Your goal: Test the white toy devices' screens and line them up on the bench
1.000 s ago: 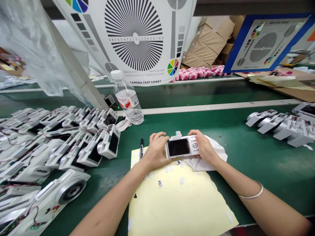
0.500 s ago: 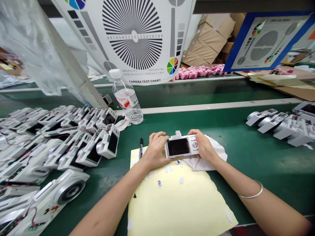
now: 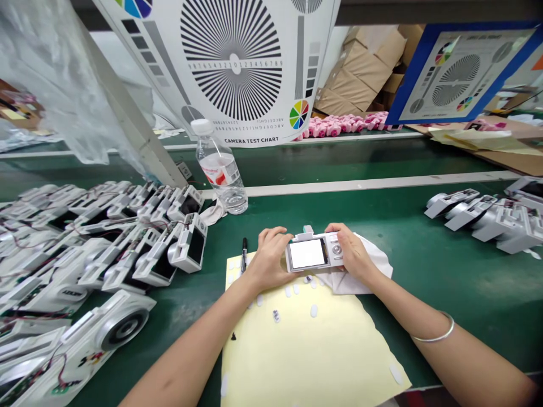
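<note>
A white digital camera (image 3: pixel 307 252) is held between my two hands over the top of a yellow sheet (image 3: pixel 314 350), its lit white screen facing me. My left hand (image 3: pixel 270 260) grips the camera's left end, fingers over the top edge and thumb below. Around its right end is my right hand (image 3: pixel 353 253), the thumb by the round button pad. A white cloth (image 3: pixel 375 257) lies under and behind my right hand. Beside my left hand a black pen (image 3: pixel 244 254) rests on the sheet's upper left edge. Small white stickers (image 3: pixel 314 311) dot the sheet.
Rows of white cameras with exposed wires (image 3: pixel 139 249) crowd the left. Several more camera bodies (image 3: pixel 479 212) sit at the right. A water bottle (image 3: pixel 223 172) stands before a hanging camera test chart (image 3: pixel 237 102). A blue-bordered chart (image 3: pixel 462 73) hangs at the right.
The camera's screen has gone from black to bright white. Both hands keep the same hold, and the view has shifted very slightly.
</note>
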`<state>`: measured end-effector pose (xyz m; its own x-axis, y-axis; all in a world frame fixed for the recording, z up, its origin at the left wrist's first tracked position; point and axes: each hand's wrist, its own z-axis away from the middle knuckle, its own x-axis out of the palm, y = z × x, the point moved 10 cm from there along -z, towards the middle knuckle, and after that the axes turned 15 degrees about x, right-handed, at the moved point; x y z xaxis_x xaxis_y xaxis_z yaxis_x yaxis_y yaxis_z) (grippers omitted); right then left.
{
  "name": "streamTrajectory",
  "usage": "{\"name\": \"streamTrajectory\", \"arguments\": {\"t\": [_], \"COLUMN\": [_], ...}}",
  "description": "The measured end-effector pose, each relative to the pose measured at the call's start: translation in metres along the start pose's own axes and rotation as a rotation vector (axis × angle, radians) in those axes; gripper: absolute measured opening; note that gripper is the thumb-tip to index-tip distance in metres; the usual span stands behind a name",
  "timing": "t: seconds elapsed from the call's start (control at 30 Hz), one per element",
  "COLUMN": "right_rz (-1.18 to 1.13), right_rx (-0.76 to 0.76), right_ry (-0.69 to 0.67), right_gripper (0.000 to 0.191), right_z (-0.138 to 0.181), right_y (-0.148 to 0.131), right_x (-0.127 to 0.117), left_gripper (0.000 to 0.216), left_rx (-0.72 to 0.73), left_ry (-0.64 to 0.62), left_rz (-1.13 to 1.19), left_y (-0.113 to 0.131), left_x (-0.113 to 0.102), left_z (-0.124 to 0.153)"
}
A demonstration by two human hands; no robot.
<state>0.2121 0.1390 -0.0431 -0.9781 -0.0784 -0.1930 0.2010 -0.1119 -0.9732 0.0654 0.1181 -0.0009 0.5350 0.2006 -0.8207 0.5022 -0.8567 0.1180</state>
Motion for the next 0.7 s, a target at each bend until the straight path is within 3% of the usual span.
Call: {"name": "streamTrajectory", "arguments": {"t": [0.37, 0.53, 0.7], "right_rz": [-0.119, -0.293, -0.433], "right_rx": [0.063, 0.142, 0.191], "right_ry": [-0.064, -0.238, -0.369], "right_gripper": [0.035, 0.045, 0.054], "right_z": [0.001, -0.004, -0.006], "right_y": [0.005, 0.005, 0.006], "right_x": [0.003, 0.015, 0.022], "left_gripper": [0.059, 0.050, 0.056], "left_rx": [0.000, -0.058, -0.113], "left_ry": [0.006, 0.088, 0.091], "left_rz": [-0.027, -0.108, -0.116], "left_y": [0.000, -0.009, -0.016], "left_x": [-0.002, -0.011, -0.010], "left_z": [0.001, 0.003, 0.006]}}
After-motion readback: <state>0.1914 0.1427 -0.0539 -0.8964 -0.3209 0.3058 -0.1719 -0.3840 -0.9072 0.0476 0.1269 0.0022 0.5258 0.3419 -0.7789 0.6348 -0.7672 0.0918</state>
